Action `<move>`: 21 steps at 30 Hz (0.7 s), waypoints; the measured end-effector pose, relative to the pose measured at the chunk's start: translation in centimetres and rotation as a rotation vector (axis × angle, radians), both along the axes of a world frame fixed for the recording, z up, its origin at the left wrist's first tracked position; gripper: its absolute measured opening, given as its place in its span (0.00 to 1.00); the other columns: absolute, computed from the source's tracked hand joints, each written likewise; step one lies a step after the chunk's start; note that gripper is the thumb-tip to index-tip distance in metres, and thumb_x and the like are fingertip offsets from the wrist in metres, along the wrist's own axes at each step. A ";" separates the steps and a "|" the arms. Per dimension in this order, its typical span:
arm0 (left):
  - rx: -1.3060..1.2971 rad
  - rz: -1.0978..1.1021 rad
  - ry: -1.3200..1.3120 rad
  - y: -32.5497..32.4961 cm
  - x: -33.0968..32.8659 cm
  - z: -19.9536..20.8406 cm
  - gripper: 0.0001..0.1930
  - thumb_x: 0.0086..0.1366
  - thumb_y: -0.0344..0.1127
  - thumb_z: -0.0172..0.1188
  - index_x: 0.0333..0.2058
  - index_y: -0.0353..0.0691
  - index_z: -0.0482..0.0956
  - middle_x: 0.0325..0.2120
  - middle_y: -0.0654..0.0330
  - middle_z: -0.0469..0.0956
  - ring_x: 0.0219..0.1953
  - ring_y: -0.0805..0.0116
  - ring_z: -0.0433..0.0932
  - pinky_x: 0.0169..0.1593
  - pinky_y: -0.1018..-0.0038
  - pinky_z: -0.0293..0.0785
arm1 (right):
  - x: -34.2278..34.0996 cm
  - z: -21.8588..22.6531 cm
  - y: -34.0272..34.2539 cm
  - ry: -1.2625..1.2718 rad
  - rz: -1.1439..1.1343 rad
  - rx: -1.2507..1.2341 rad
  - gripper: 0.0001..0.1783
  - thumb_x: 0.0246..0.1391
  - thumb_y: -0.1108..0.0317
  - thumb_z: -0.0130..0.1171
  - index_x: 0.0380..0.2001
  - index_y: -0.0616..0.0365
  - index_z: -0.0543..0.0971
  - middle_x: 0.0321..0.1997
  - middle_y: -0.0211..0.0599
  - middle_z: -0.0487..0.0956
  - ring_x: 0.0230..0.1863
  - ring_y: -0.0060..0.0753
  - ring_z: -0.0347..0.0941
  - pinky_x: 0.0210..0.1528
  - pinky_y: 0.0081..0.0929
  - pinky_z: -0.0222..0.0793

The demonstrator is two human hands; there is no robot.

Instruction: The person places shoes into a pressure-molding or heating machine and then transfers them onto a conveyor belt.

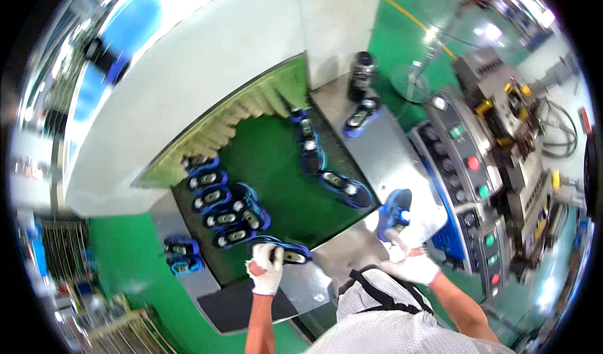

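The green belt [270, 150] carried shoes [208, 179] along both sides. At its near edge, the left hand [267, 272] clasped a dark shoe [294, 255]; to its right, the outstretched right hand [409, 266] met a blue shoe [396, 211], grip too blurred to tell.

The left hand [267, 269] and right hand [411, 269] wear white cloth gloves [269, 283], the left one leaving part of a digit uncovered. Both forearms [262, 321] are bare. A white, mesh-textured garment [402, 330] covers the torso, crossed by narrow black straps [384, 300].
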State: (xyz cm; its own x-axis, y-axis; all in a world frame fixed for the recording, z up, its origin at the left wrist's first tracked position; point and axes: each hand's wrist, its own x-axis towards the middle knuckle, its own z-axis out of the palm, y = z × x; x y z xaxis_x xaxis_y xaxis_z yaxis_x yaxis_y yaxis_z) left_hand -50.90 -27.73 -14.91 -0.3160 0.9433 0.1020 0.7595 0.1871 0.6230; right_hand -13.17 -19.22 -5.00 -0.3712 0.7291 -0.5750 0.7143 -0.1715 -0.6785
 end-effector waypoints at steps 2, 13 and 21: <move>-0.011 -0.220 -0.076 2.7 7.1 3.1 0.07 0.61 0.33 0.70 0.36 0.40 0.83 0.37 0.54 0.82 0.38 0.53 0.82 0.43 0.62 0.78 | -1.8 -0.8 -2.4 0.135 0.183 0.066 0.50 0.52 0.49 0.67 0.70 0.67 0.60 0.72 0.61 0.64 0.74 0.56 0.60 0.73 0.46 0.58; 0.440 -1.507 -0.301 11.1 49.4 21.6 0.31 0.54 0.28 0.73 0.57 0.34 0.73 0.57 0.43 0.74 0.56 0.46 0.76 0.59 0.58 0.74 | 25.4 2.7 -13.6 0.152 -1.017 0.369 0.40 0.51 0.57 0.73 0.62 0.65 0.69 0.53 0.46 0.80 0.49 0.40 0.79 0.54 0.34 0.76; 0.017 -1.426 -0.595 12.3 83.8 17.5 0.34 0.69 0.43 0.63 0.66 0.32 0.61 0.61 0.41 0.69 0.60 0.50 0.75 0.66 0.59 0.69 | 37.1 7.6 -27.4 1.214 -1.880 0.686 0.30 0.55 0.69 0.64 0.60 0.68 0.70 0.53 0.39 0.79 0.50 0.32 0.78 0.50 0.34 0.78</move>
